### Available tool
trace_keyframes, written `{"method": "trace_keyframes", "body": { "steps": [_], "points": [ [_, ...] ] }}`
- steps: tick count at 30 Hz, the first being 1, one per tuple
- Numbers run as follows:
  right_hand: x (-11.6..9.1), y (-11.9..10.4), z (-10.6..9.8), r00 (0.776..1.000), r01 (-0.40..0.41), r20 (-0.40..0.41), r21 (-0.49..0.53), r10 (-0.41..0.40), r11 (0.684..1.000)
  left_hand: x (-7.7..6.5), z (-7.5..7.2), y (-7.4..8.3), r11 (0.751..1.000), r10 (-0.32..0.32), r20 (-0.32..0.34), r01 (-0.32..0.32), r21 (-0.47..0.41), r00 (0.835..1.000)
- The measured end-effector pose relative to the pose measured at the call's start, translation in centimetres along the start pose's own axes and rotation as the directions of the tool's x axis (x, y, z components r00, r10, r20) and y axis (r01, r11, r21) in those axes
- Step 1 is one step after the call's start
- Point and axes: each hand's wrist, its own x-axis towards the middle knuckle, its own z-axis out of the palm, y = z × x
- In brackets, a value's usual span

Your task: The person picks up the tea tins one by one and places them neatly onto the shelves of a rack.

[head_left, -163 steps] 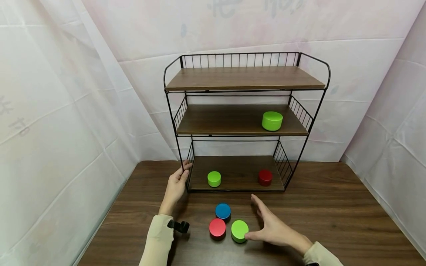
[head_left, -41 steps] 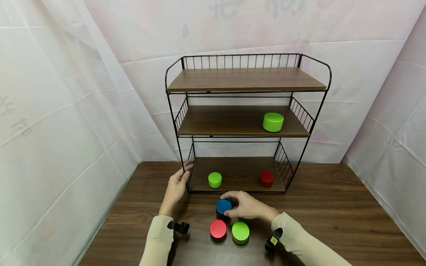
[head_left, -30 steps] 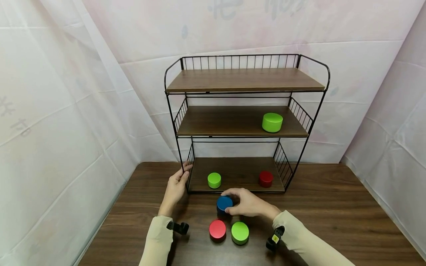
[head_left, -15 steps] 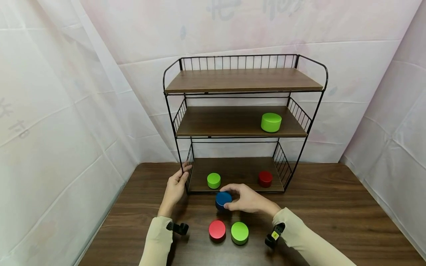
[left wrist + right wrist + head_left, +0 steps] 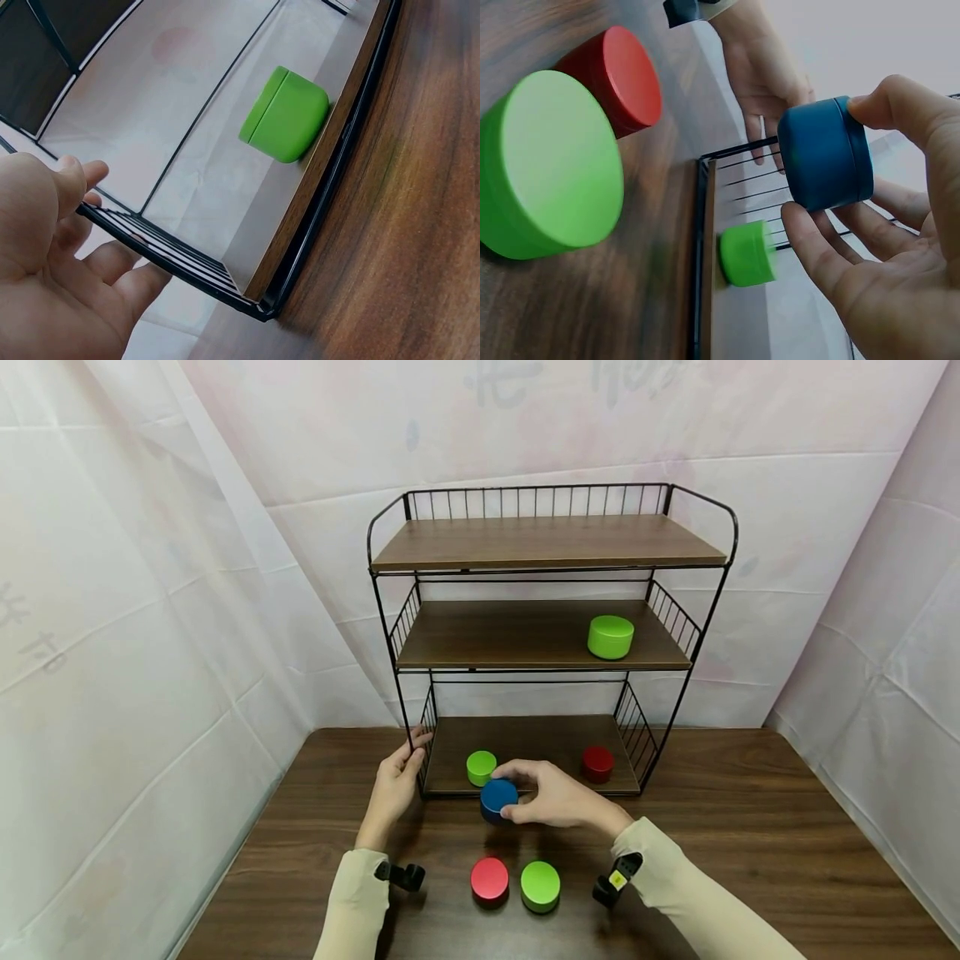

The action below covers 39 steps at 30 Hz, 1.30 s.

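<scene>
My left hand holds the lower left side of a black wire shelf rack, thumb in front and fingers around the wire side. A small blue round tin is pinched between the thumb and fingers of my right hand; it is off the table, just before the bottom shelf's front edge. In the right wrist view the blue tin shows a lid seam. Right behind it, a small green tin sits on the bottom shelf at the left. A dark red tin sits there at the right.
On the middle shelf a larger green tin stands toward the right. A red tin and a green tin stand side by side on the wooden table, nearer me. White cloth hangs behind and at both sides.
My right hand has moved from beside the near green tin to the blue tin, taken hold of it and lifted it forward to the bottom shelf's edge. The left hand has stayed put.
</scene>
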Motion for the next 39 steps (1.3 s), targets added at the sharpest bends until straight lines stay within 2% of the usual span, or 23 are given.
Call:
{"method": "trace_keyframes", "body": {
  "steps": [6, 17, 20, 27, 39],
  "points": [
    [0.3, -0.9, -0.5, 0.999, -0.028, -0.023, -0.01, 0.028, 1.0, -0.4, -0.4, 2.4, 1.0, -0.025, 0.02, 0.024, 0.013, 0.999],
    [0.6, -2.5, -0.9, 0.999, -0.023, -0.043, -0.081, 0.019, 0.996, -0.5, -0.4, 2.7, 1.0, -0.023, 0.027, 0.023, 0.012, 0.999],
    [0.7, -2.9, -1.0, 0.999, -0.017, -0.049, -0.093, 0.012, 0.996, -0.3, -0.2, 2.1, 1.0, -0.019, 0.021, 0.019, -0.002, 1.0],
    [0.9, -4.1, -1.3, 0.998, -0.004, -0.059, -0.094, -0.002, 0.996, 0.2, 0.1, -1.1, 1.0, 0.024, 0.005, -0.024, 0.018, 1.0],
    [1.2, -5.9, -1.8, 0.995, 0.029, -0.091, -0.109, -0.039, 0.994, 0.3, 0.1, -1.6, 1.0, 0.02, 0.005, -0.02, 0.023, 1.0]
  ]
}}
